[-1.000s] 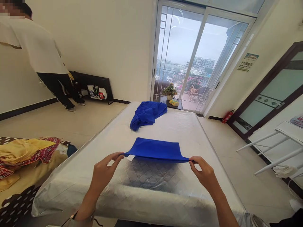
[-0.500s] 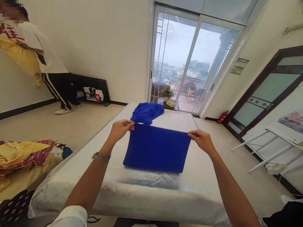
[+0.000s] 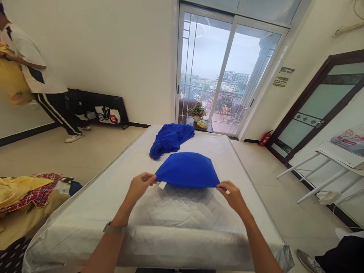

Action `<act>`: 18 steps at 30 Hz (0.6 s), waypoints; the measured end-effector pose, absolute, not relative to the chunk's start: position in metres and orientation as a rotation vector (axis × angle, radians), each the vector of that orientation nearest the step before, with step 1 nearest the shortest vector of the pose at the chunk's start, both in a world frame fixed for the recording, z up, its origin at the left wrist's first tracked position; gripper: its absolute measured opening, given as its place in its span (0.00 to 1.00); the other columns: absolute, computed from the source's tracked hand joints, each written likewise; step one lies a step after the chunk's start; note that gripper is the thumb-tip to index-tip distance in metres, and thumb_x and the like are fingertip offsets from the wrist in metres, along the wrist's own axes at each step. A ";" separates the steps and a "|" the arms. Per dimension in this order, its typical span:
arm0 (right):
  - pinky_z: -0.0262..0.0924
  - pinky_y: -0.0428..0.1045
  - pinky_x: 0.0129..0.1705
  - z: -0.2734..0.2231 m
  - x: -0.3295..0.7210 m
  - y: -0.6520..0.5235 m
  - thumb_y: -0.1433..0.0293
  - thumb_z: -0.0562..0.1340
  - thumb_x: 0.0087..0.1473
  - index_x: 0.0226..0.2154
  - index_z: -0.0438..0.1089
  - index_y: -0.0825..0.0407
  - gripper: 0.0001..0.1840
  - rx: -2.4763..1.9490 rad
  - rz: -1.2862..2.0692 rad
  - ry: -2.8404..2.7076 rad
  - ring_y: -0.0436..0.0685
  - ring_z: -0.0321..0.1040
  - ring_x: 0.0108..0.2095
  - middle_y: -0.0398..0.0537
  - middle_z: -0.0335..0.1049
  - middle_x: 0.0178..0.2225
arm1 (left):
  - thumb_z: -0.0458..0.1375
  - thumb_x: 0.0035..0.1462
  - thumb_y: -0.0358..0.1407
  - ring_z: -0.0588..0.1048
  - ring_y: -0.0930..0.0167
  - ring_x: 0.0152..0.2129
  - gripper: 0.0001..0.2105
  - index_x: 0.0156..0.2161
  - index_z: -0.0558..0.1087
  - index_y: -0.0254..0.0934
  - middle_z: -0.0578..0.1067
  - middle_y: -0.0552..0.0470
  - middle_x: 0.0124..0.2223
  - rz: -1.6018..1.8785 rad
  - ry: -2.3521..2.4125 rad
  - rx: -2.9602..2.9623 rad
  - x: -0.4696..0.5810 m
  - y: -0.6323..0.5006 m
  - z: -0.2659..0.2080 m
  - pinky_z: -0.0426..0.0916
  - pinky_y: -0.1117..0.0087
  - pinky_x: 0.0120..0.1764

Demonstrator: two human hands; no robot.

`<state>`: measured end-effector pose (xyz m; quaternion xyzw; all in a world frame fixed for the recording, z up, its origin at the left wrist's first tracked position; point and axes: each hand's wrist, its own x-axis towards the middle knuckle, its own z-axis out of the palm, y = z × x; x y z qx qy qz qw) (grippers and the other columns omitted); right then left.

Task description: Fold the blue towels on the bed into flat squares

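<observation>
A piece of plain blue cloth (image 3: 187, 169), folded to a rough rectangle, is stretched between my hands over the mattress. My left hand (image 3: 141, 184) pinches its near left corner, where a small white tag (image 3: 162, 185) hangs. My right hand (image 3: 229, 190) pinches the near right corner. The cloth's far part bulges upward and away from me. Farther up the mattress lies a crumpled heap of blue cloth (image 3: 170, 138). The mattress (image 3: 182, 242) has a quilted top under a clear plastic cover.
A person (image 3: 42, 76) holding yellow cloth stands at the left near a black low stand (image 3: 123, 110). Piled clothes (image 3: 34, 193) lie left of the mattress. A white table (image 3: 338, 153) stands at the right. A small table with a potted plant (image 3: 197, 110) is beyond the mattress.
Both hands have come down and toward me with the cloth. It hung down in front of me before; now its far part billows away. The person at the left has shifted left in view.
</observation>
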<state>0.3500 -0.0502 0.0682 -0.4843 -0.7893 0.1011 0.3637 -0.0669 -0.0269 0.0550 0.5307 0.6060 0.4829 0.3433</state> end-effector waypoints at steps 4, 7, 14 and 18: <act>0.68 0.51 0.47 0.011 0.349 -0.064 0.63 0.56 0.65 0.38 0.76 0.47 0.13 -1.465 0.412 -2.159 0.56 0.73 0.43 0.48 0.74 0.41 | 0.58 0.49 0.53 0.79 0.64 0.25 0.20 0.37 0.75 0.38 0.80 0.51 0.25 0.933 1.709 1.422 -0.067 -0.038 0.005 0.70 0.66 0.32; 0.68 0.52 0.48 0.002 0.351 -0.072 0.65 0.55 0.65 0.40 0.75 0.46 0.12 -1.511 0.405 -2.170 0.56 0.73 0.44 0.47 0.74 0.43 | 0.54 0.54 0.51 0.79 0.66 0.24 0.18 0.39 0.74 0.40 0.80 0.54 0.27 0.858 1.763 1.504 -0.066 -0.048 0.001 0.68 0.67 0.33; 0.69 0.52 0.46 0.002 0.350 -0.081 0.66 0.54 0.64 0.41 0.74 0.46 0.13 -1.547 0.325 -2.161 0.57 0.73 0.44 0.48 0.74 0.44 | 0.49 0.58 0.47 0.79 0.66 0.27 0.15 0.40 0.73 0.44 0.81 0.54 0.32 0.801 1.922 1.632 -0.057 -0.068 0.004 0.67 0.69 0.33; 0.68 0.54 0.47 0.004 0.348 -0.088 0.68 0.54 0.64 0.42 0.74 0.46 0.13 -1.580 0.328 -2.183 0.58 0.72 0.44 0.48 0.74 0.44 | 0.47 0.61 0.46 0.79 0.65 0.30 0.15 0.42 0.73 0.45 0.82 0.53 0.35 0.769 2.024 1.694 -0.051 -0.081 0.000 0.66 0.68 0.33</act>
